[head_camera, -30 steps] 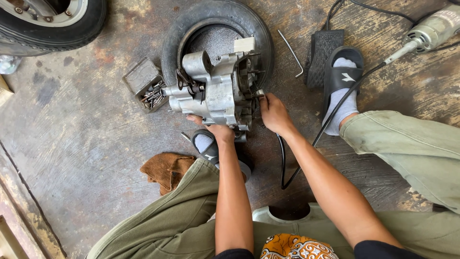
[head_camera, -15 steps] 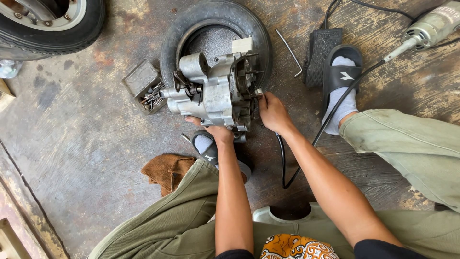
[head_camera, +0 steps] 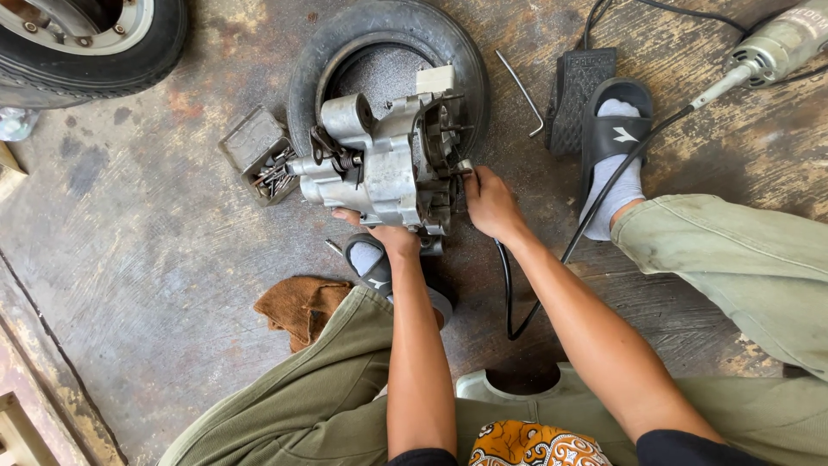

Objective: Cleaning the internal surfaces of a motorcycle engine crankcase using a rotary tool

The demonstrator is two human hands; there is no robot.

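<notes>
A grey metal engine casing point(head_camera: 384, 160) rests on a small black tyre point(head_camera: 388, 34) lying flat on the concrete floor. My left hand point(head_camera: 384, 235) grips the casing's near lower edge from underneath. My right hand point(head_camera: 490, 203) is closed on the casing's right side, by its open face with studs; what the fingers pinch there is hidden. Both forearms reach forward from my lap.
A small metal box of tools point(head_camera: 259, 155) lies left of the tyre. A foot pedal point(head_camera: 580, 95), an angled metal rod point(head_camera: 519, 82), a black cable point(head_camera: 509, 293), a grinder tool point(head_camera: 776, 43), a brown rag point(head_camera: 302, 306) and a large wheel point(head_camera: 86, 43) surround me.
The hands and the casing keep the same hold; the view has only shifted slightly.
</notes>
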